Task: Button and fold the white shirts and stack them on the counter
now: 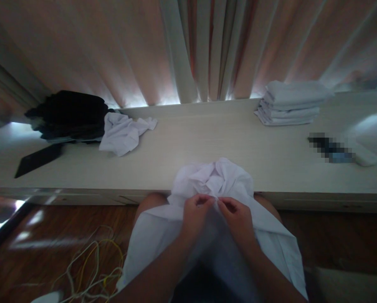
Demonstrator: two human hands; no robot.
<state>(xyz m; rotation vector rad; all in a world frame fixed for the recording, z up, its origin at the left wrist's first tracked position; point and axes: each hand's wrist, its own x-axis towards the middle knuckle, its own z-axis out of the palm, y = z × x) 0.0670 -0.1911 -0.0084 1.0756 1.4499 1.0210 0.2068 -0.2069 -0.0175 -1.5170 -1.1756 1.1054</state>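
We see the left hand (196,214) and right hand (240,216) almost touching, each with thumb and fingertips closed in a pinch on a white garment (150,237). The garment lies over the person's thighs, its bunched far end resting on the front of the pale counter (204,139). On the counter's left we have a black cloth pile (70,115), a crumpled white cloth (120,134) against it and a flat black object (38,160) just in front; right, a folded white stack (294,103). Curtains (128,50) hang behind; tangled cables (95,261) lie on the wooden floor (58,227), lower left.
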